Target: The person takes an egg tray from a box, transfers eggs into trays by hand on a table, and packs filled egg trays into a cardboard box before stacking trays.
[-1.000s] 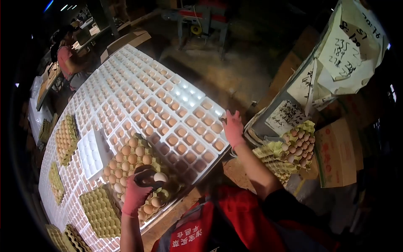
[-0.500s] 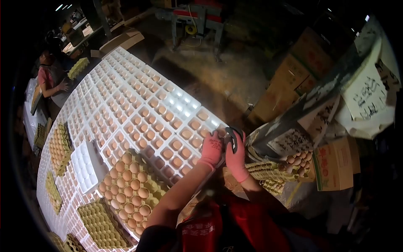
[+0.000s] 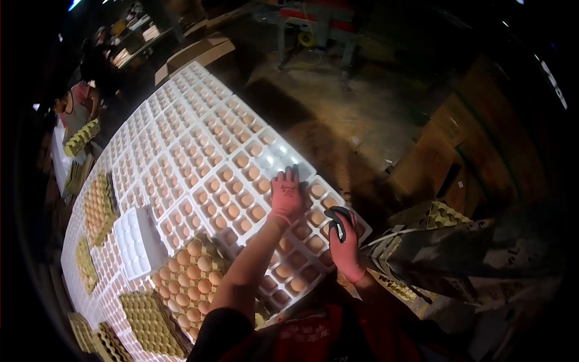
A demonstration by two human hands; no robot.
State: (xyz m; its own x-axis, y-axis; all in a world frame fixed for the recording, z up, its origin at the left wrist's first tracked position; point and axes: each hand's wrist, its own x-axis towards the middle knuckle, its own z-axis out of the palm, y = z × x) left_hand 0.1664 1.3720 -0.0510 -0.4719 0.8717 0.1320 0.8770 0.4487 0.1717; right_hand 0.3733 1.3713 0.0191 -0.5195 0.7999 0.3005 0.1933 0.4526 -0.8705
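Note:
My left hand (image 3: 286,196), in a pink glove with dark fingertips, lies palm down over the white foam egg trays, fingers stretched out at the edge of shiny cells without eggs (image 3: 280,158). My right hand (image 3: 347,250), gloved alike, is over the near right corner of the nearest foam tray (image 3: 360,229). Its fingers are curled toward the thumb; what they hold, if anything, is hidden. Brown eggs (image 3: 257,212) sit in most foam cells around both hands. Left of my left forearm, a pulp tray full of eggs (image 3: 192,280) rests on the foam trays.
A pulp tray without eggs (image 3: 151,320) and a white foam tray (image 3: 134,241) lie at left. Farther off, a person (image 3: 81,108) holds a pulp tray (image 3: 82,137). A dark, wrapped upright object (image 3: 446,256) stands right; cardboard boxes (image 3: 422,139) are behind it.
My view has shifted. My left hand has moved away from my right, farther up the trays, and its fingers have straightened. The far person's pulp tray is lower.

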